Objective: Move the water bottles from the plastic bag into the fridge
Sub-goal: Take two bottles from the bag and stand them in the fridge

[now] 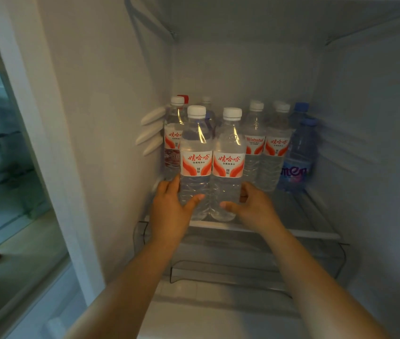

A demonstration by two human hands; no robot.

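Two clear water bottles with white caps and red-and-white labels stand side by side at the front of the fridge shelf [292, 232]. My left hand [172, 209] grips the lower part of the left bottle [196, 152], thumb across its front. My right hand [252, 206] grips the lower part of the right bottle [228, 155] in the same way. Behind them stand several more bottles of the same kind [273, 152]. The plastic bag is out of view.
Two blue bottles [298, 157] stand at the back right of the shelf, a red-capped one [183, 97] at the back left. Clear drawers [243, 265] sit below the shelf. The fridge's white side wall [110, 118] is at left, a window beyond it.
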